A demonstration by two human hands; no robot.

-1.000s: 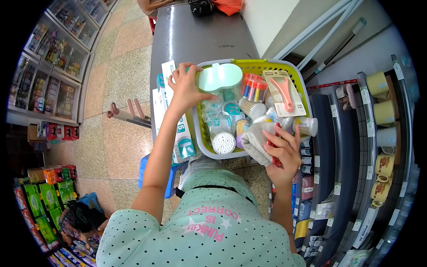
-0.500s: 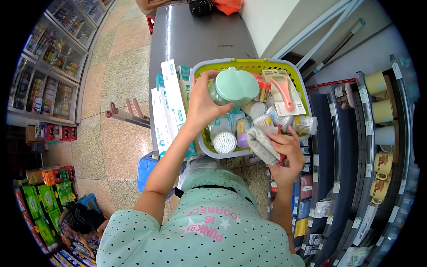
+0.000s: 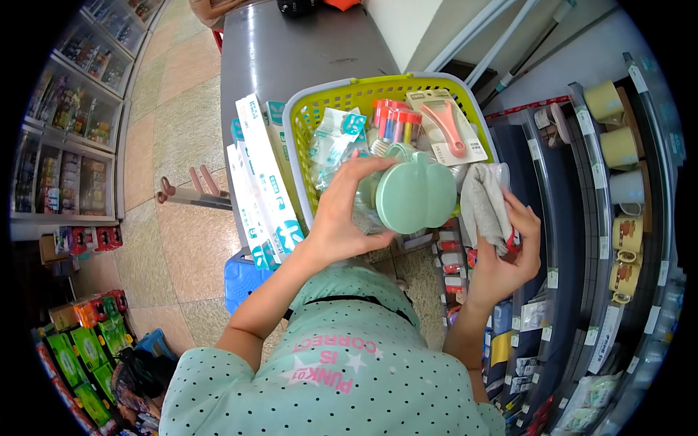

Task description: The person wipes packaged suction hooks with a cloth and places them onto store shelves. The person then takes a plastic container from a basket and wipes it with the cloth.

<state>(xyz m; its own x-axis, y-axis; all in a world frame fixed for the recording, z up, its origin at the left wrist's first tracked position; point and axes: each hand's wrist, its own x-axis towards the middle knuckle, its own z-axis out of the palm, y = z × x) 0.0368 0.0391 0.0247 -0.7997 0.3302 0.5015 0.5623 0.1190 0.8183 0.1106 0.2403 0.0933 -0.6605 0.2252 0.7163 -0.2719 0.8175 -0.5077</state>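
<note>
My left hand [image 3: 340, 218] grips a clear jar with a mint-green, apple-shaped lid [image 3: 416, 196], held above the near side of a green and grey basket [image 3: 297, 109]. In my right hand [image 3: 510, 261] is a folded grey cloth [image 3: 483, 207], to the right of the jar and by the basket's near right corner. Something small and red shows at its fingers. Inside the basket lie clear packets with teal print [image 3: 336, 142], red-capped containers [image 3: 398, 120] and a carded pink peeler [image 3: 445, 131]. The jar and my hands hide part of the contents.
The basket stands on a dark grey table [image 3: 305, 54]. White and teal long boxes [image 3: 263, 182] are along its left side. A blue stool [image 3: 243, 282] is below. To my right are shelves holding several mugs [image 3: 625, 236]; glass cabinets [image 3: 80, 109] line the far left.
The jar has moved toward me and to the right with my left hand. My right hand has shifted right and slightly down with the cloth. The view has shifted a little.
</note>
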